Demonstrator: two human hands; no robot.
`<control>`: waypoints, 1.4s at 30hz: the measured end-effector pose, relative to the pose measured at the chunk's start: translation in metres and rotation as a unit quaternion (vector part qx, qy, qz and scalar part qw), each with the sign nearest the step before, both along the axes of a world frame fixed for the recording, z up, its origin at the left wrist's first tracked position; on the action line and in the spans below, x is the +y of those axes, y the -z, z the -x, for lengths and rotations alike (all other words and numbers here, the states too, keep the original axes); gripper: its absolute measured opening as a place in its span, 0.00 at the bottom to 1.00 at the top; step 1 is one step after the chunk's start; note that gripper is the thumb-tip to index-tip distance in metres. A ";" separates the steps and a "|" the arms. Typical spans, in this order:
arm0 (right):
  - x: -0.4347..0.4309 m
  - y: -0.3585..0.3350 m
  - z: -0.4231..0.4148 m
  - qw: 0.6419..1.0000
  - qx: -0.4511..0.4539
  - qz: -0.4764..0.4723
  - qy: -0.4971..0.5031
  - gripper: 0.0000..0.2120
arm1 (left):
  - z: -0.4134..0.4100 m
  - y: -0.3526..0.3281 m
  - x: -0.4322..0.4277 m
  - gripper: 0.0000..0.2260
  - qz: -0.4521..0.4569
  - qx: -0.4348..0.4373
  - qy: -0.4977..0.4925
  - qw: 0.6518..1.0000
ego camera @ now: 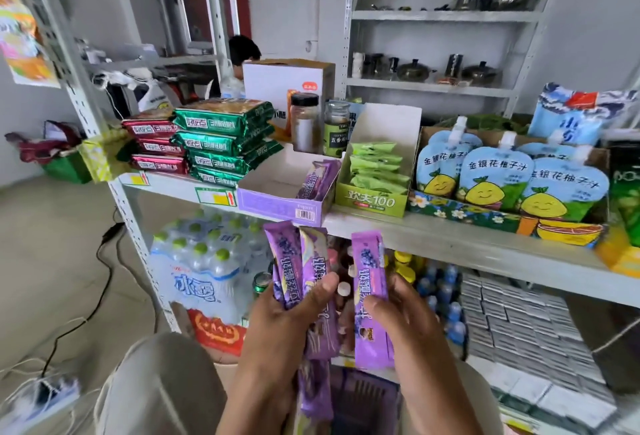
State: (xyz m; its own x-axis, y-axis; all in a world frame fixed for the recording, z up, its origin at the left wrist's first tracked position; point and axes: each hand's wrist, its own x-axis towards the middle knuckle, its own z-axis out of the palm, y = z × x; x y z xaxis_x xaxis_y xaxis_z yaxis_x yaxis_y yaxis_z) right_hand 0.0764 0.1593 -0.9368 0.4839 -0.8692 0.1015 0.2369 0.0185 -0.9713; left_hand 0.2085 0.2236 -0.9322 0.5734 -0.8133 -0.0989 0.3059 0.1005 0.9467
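Three long purple packets stand nearly upright in the head view, held just in front of the shelf (450,237). Two of them, the paired packets (294,261), rise from the left hand (291,320). Their long axes run from near to far, and their top ends point up toward the shelf edge, leaning slightly left. They overlap side by side and touch. The left thumb curls across their printed fronts at about mid-length. The other fingers pass behind, out of sight, so this hand grasps both at once. Their lower ends run down past the palm.

The single packet (369,272) sits in the right hand (408,320), just right of the pair with a narrow gap between. Its long axis is also upright, with the printed face toward the camera and the top end pointing at the shelf edge. The right thumb presses its front near mid-length, and the fingers curl round its right edge, pinching it.

Both forearms come up from the near edge of the frame with the backs of the hands toward the camera. The hands are close together but apart.

On the shelf beyond the hands stands a purple display box (273,200), with more packets (317,180) leaning in its right corner. To its right are a green box (374,199) and blue juice pouches (491,175). To its left are stacked biscuit packs (221,140). Below the shelf, on the left, sits a pack of water bottles (204,272).
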 end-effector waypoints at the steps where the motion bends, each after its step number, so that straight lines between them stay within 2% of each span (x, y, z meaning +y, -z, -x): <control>1: 0.001 0.000 -0.001 1.000 -0.015 -0.002 -0.007 0.11 | 0.000 0.000 0.000 0.16 0.000 -0.002 0.006 1.000; 3: 0.000 0.003 0.000 0.999 -0.028 0.015 -0.012 0.02 | 0.001 0.002 -0.001 0.16 0.002 0.000 0.013 1.000; 5: -0.001 0.005 0.003 0.998 -0.003 0.055 -0.008 0.15 | 0.002 0.003 -0.001 0.16 0.005 0.002 0.020 1.000; 6: -0.001 0.005 0.004 0.997 0.019 0.078 -0.011 0.15 | 0.004 0.003 -0.001 0.16 0.008 0.006 0.025 1.000; 10: 0.000 0.007 0.011 0.981 0.093 0.168 -0.004 0.07 | 0.007 0.002 -0.001 0.12 0.019 0.028 0.028 0.999; 11: -0.001 0.008 0.011 0.983 0.090 0.159 -0.002 0.07 | 0.008 0.002 -0.002 0.12 0.019 0.031 0.027 0.999; 14: -0.001 0.007 0.010 0.993 0.062 0.100 -0.010 0.24 | 0.007 0.002 -0.001 0.14 0.016 0.025 0.038 0.999; 15: -0.002 0.008 0.009 0.994 0.060 0.086 -0.014 0.27 | 0.008 0.002 0.000 0.14 0.013 0.017 0.047 0.999; 19: -0.003 0.014 0.008 0.994 0.078 0.059 -0.052 0.22 | 0.011 0.000 0.002 0.13 -0.021 -0.004 0.082 0.996; 23: -0.001 0.018 0.007 0.995 0.068 0.017 -0.068 0.17 | 0.009 0.003 0.002 0.25 -0.058 0.006 0.085 0.995; 27: -0.004 0.022 0.005 0.997 0.060 0.036 -0.019 0.16 | 0.012 0.005 0.000 0.15 -0.051 0.049 0.078 0.994; 31: -0.008 0.028 0.002 0.997 0.034 0.035 0.054 0.13 | 0.013 0.006 0.000 0.10 -0.015 0.066 0.077 0.995; 32: -0.008 0.028 0.002 0.997 0.028 0.033 0.059 0.16 | 0.013 0.005 0.000 0.10 -0.007 0.072 0.073 0.995; 34: -0.007 0.028 0.001 0.997 0.025 0.047 0.050 0.26 | 0.012 0.007 -0.001 0.10 0.012 0.082 0.074 0.994; 36: -0.006 0.030 0.000 0.997 0.027 0.059 0.040 0.28 | 0.011 0.009 -0.001 0.11 0.029 0.086 0.071 0.993; 42: -0.009 0.033 0.004 0.999 0.030 0.013 -0.037 0.19 | 0.005 0.011 0.001 0.14 0.022 0.099 0.086 0.991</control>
State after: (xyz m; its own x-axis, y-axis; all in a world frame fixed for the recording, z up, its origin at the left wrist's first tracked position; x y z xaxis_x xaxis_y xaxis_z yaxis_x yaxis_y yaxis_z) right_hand 0.0726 0.1508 -0.9702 0.5520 -0.8286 0.0928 0.1769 0.0076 -0.9842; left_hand 0.2032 0.2248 -0.9432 0.3993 -0.9033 -0.1572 0.5016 0.0717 0.8621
